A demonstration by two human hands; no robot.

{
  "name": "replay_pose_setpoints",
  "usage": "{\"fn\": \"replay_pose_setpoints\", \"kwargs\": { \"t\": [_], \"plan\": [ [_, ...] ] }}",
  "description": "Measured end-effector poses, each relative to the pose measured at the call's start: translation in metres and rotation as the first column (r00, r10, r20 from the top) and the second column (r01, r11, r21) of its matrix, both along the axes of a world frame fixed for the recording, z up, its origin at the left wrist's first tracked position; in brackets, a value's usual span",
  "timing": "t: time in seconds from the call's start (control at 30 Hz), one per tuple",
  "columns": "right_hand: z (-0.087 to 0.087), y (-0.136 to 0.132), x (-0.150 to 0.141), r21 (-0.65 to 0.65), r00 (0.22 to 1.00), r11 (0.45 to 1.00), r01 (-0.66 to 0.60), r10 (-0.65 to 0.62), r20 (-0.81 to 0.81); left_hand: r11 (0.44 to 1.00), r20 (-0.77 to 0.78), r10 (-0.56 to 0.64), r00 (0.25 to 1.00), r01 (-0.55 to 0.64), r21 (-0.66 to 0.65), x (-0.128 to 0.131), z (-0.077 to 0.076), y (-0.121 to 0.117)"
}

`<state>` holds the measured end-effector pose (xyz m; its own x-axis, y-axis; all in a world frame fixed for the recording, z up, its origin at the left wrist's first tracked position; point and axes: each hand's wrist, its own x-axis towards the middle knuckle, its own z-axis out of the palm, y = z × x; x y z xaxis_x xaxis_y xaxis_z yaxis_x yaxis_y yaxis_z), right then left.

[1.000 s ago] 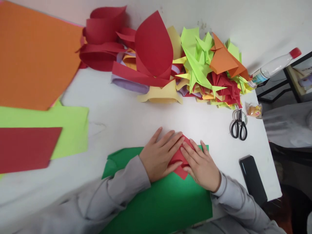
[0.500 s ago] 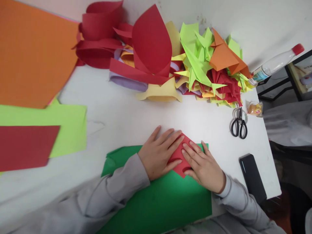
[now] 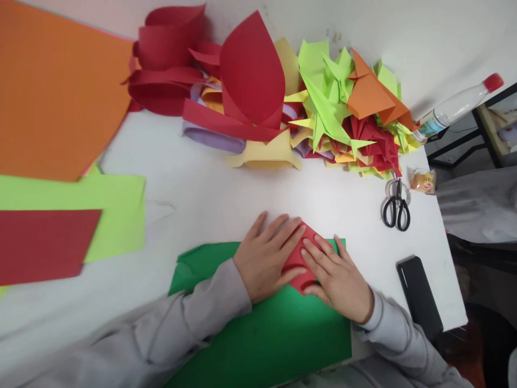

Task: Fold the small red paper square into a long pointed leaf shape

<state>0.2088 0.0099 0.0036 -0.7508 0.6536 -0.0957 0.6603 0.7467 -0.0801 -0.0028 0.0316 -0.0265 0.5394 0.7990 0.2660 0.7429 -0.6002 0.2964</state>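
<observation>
A small folded piece of red paper [image 3: 302,258] lies flat on a large green sheet [image 3: 283,334] at the near side of the table. My left hand [image 3: 269,258] rests on the left part of the red paper, fingers spread and pointing away from me. From the right, my right hand [image 3: 337,275] presses on the same paper with its fingers stretched out flat. Both hands are open, and they hide the paper's left and right edges. The left forearm lies across the green sheet.
Red paper rings [image 3: 169,48] and a heap of folded green paper shapes [image 3: 327,97] line the back. Black-handled scissors [image 3: 397,207], a wrapped snack [image 3: 422,180], a phone [image 3: 419,293] and a bottle [image 3: 456,110] are on the right. Orange sheets [image 3: 60,97] lie at left.
My left hand has shifted very slightly to the right on the red paper. My right hand stays in place. The whole view has moved a touch.
</observation>
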Motion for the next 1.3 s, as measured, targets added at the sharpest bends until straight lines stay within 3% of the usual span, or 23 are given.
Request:
{"fn": "replay_pose_setpoints", "kwargs": {
  "t": [1.3],
  "plan": [
    [-0.0006, 0.0, -0.0009, 0.004, 1.0, 1.0, 0.012, -0.012, -0.009, 1.0, -0.001, 0.009, 1.0, -0.009, 0.007, 0.0025, 0.0043, 0.0012]
  ]
}}
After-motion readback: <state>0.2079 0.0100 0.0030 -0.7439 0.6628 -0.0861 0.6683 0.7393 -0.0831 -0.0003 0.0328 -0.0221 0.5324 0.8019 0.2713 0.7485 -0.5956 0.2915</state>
